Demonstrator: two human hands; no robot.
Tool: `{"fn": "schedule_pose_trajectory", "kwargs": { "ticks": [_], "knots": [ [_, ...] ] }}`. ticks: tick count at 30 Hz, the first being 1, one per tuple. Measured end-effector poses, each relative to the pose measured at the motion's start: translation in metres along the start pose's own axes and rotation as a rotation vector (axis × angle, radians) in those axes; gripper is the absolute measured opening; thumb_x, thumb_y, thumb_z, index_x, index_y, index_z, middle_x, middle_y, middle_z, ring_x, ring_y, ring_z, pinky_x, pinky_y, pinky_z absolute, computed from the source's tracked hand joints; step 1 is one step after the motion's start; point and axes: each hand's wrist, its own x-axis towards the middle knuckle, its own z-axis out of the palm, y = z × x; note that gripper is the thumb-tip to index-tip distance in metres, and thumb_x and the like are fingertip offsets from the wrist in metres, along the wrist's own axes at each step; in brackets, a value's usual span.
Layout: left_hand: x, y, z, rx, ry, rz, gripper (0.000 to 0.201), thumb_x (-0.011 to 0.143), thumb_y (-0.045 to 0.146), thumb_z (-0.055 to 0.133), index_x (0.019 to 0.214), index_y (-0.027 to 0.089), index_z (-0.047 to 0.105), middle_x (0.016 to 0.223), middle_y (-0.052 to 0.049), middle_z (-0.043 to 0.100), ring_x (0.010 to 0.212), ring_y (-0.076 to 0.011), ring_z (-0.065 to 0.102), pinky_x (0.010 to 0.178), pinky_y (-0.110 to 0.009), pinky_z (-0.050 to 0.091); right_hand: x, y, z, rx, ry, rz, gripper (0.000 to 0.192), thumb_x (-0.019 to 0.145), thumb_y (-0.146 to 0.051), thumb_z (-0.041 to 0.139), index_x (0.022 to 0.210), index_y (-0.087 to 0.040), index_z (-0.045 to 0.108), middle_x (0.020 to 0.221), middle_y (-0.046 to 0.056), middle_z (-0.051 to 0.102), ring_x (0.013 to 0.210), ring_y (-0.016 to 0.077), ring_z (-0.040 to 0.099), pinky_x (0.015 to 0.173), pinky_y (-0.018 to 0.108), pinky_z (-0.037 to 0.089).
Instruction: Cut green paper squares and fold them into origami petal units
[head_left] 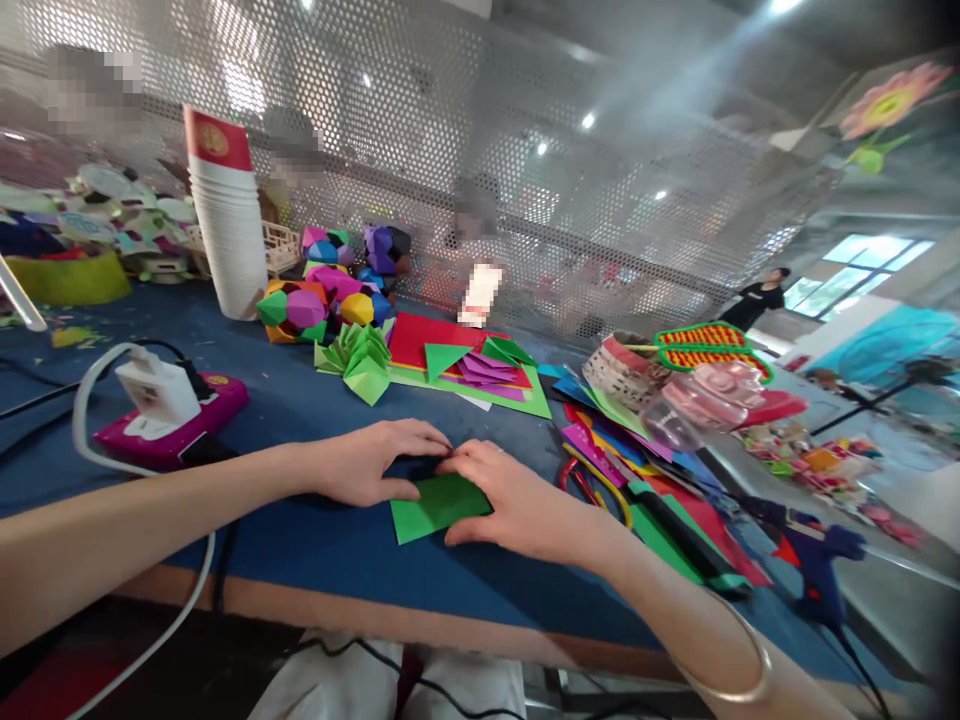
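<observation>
Presently, a green paper (435, 508) is being pressed on the blue tabletop (322, 560) near its front edge by the left hand (379, 462) and right hand (517, 495); their thumbs are being spread away from the fingers, which are nearly meeting at the far edge. A white cable (77, 420) beside a purple power strip (229, 402) is being crossed by the left forearm. The right side is being crowded by coloured sheets (592, 450) and a blue glue gun (821, 562). Farther back, space is being taken up by stacked paper cups (229, 240) and faceted paper balls (304, 308).
</observation>
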Motion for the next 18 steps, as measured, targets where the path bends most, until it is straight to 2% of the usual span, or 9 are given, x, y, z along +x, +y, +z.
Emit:
{"fn": "schedule_pose_trajectory", "kwargs": {
  "ticks": [2, 5, 8, 11, 14, 16, 18],
  "knots": [
    [0.000, 0.001, -0.002, -0.038, 0.046, -0.017, 0.048, 0.088, 0.020, 0.070, 0.135, 0.017, 0.062, 0.140, -0.018, 0.059, 0.132, -0.0327, 0.056, 0.114, -0.050, 0.043, 0.009, 0.005, -0.002, -0.029, -0.051, 0.008, 0.064, 0.075, -0.047, 0.089, 0.126, -0.018, 0.063, 0.124, 0.011, 0.061, 0.120, 0.0315, 0.057, 0.105, 0.048, 0.047],
    [0.001, 0.002, -0.003, -0.131, 0.104, -0.049, 0.036, 0.092, 0.022, 0.066, 0.127, 0.016, 0.065, 0.133, -0.016, 0.062, 0.127, -0.0304, 0.058, 0.112, -0.047, 0.044, 0.017, 0.017, 0.000, -0.019, -0.023, -0.004, 0.057, 0.069, -0.046, 0.093, 0.110, -0.017, 0.066, 0.110, 0.008, 0.063, 0.107, 0.0295, 0.059, 0.092, 0.043, 0.050],
    [0.003, 0.004, -0.001, -0.283, 0.133, -0.135, 0.032, 0.098, 0.032, 0.059, 0.126, 0.015, 0.064, 0.122, -0.015, 0.066, 0.110, -0.0265, 0.065, 0.096, -0.040, 0.054, 0.018, 0.024, 0.010, 0.146, 0.157, -0.074, 0.038, 0.072, -0.029, 0.093, 0.095, -0.020, 0.064, 0.097, 0.002, 0.065, 0.092, 0.0220, 0.061, 0.082, 0.034, 0.050],
    [0.005, 0.006, 0.000, -0.482, 0.101, -0.240, 0.039, 0.104, 0.043, 0.051, 0.131, 0.016, 0.059, 0.116, -0.012, 0.070, 0.095, -0.0219, 0.069, 0.084, -0.034, 0.057, 0.017, 0.024, 0.024, 0.245, 0.325, -0.124, 0.017, 0.088, -0.011, 0.075, 0.094, -0.021, 0.062, 0.095, 0.001, 0.067, 0.089, 0.0176, 0.061, 0.083, 0.031, 0.049],
    [0.006, 0.009, -0.001, -0.657, 0.043, -0.295, 0.053, 0.100, 0.055, 0.056, 0.137, 0.017, 0.056, 0.130, -0.014, 0.067, 0.113, -0.0261, 0.067, 0.095, -0.037, 0.054, 0.016, 0.020, 0.033, 0.252, 0.471, -0.211, 0.015, 0.096, -0.007, 0.060, 0.096, -0.022, 0.061, 0.096, 0.003, 0.068, 0.093, 0.0183, 0.061, 0.087, 0.033, 0.048],
    [0.007, 0.011, -0.002, -0.774, -0.018, -0.304, 0.066, 0.093, 0.061, 0.066, 0.142, 0.019, 0.052, 0.137, -0.015, 0.064, 0.126, -0.0294, 0.061, 0.105, -0.041, 0.049, 0.015, 0.017, 0.036, 0.223, 0.579, -0.309, 0.016, 0.098, -0.006, 0.056, 0.097, -0.022, 0.061, 0.095, 0.003, 0.069, 0.093, 0.0190, 0.061, 0.087, 0.034, 0.048],
    [0.006, 0.011, -0.003, -0.874, -0.081, -0.302, 0.077, 0.085, 0.061, 0.076, 0.144, 0.020, 0.049, 0.138, -0.015, 0.063, 0.131, -0.0310, 0.058, 0.113, -0.046, 0.043, 0.015, 0.016, 0.037, 0.184, 0.653, -0.375, 0.017, 0.099, -0.006, 0.055, 0.098, -0.022, 0.060, 0.093, 0.004, 0.069, 0.091, 0.0192, 0.061, 0.085, 0.035, 0.048]
  ]
}}
